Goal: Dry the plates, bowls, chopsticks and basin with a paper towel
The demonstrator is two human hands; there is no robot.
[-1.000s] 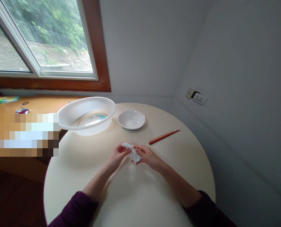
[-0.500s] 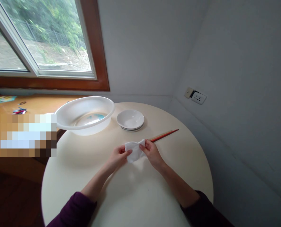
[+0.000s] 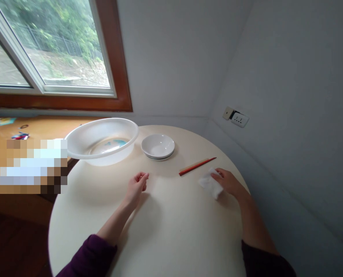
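Note:
Thumb and fingers of my right hand (image 3: 228, 182) grip a small white cloth (image 3: 212, 184) by its right edge, low over the right side of the round table. The cloth is slightly blurred and its lower edge hangs down. My left hand (image 3: 138, 184) is above the table's middle, fingers curled against the thumb with nothing in them. Red chopsticks (image 3: 197, 166), with a paler pair or stick behind them, lie just left of and beyond the cloth. A stack of white bowls (image 3: 158, 146) stands farther back, between the two hands.
A large translucent plastic basin (image 3: 102, 152) stands at the back left of the cream round table (image 3: 171, 246). Left of it is a wooden desk (image 3: 52, 125) with small items, partly pixelated. Walls, a window and a power socket (image 3: 240, 119) border the table.
My left hand has let go of the cloth and drawn slightly left. My right hand has carried the cloth rightward, past the chopsticks, uncovering their near ends.

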